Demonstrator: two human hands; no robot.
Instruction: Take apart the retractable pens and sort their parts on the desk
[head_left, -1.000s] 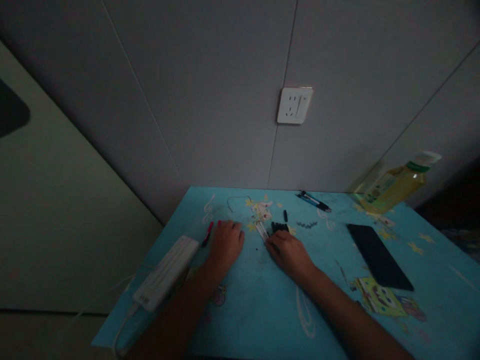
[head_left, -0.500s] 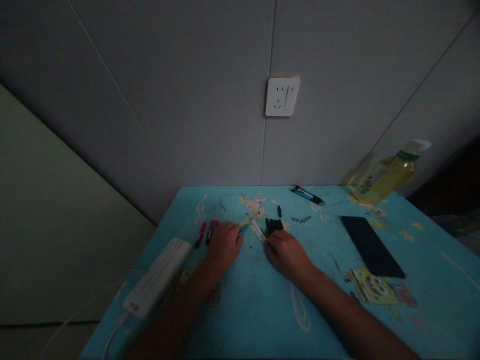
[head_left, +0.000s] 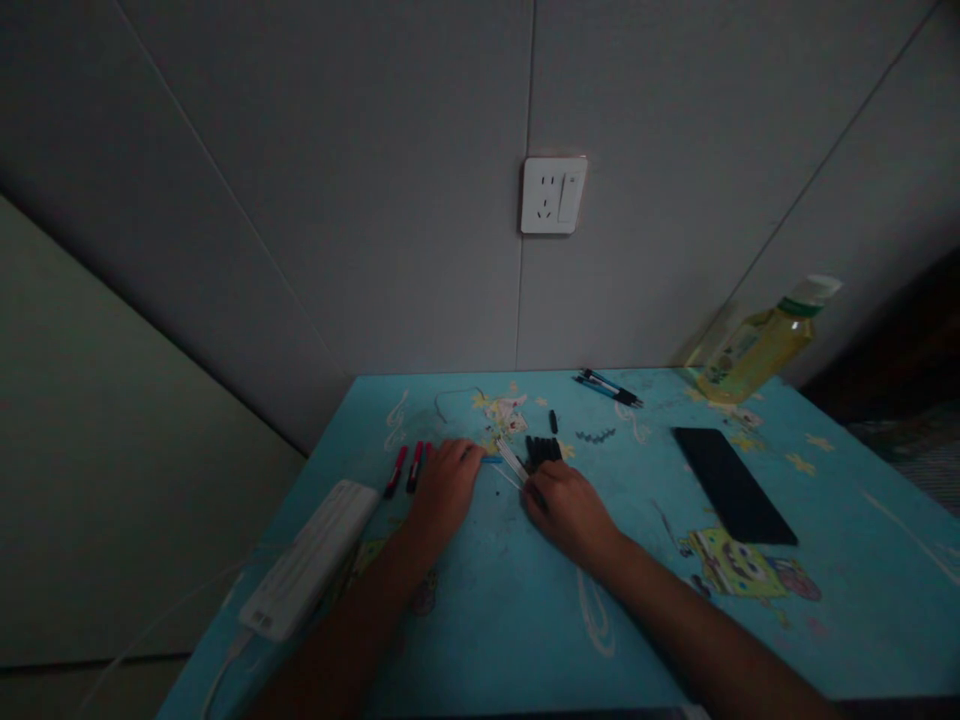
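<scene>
My left hand (head_left: pixel 448 488) is closed around a slim blue pen barrel (head_left: pixel 491 460), whose end pokes out to the right of the fingers. Opposite it, my right hand (head_left: pixel 568 502) is closed in a pinch. From its fingertips a thin white pen refill (head_left: pixel 507 477) slants up toward the barrel's end. More white refills (head_left: pixel 511 458) lie in a bundle just beyond the right fingertips. Several black pen parts (head_left: pixel 543 449) lie side by side right behind that hand, and one small black piece (head_left: pixel 553 421) lies farther back. The right fingertips are dark and partly hidden.
Red-and-black pen parts (head_left: pixel 415 467) lie left of my left hand, near a white power strip (head_left: pixel 311 560). Small springs (head_left: pixel 596 436) and blue-and-black pens (head_left: pixel 609 388) are behind to the right. A dark flat phone-like slab (head_left: pixel 733 485) and a bottle (head_left: pixel 761 350) stand farther right.
The blue barrel has turned from slanting upward to nearly level. A single refill now stands apart from the bundle, reaching from the right fingertips toward the barrel. The view has shifted slightly.
</scene>
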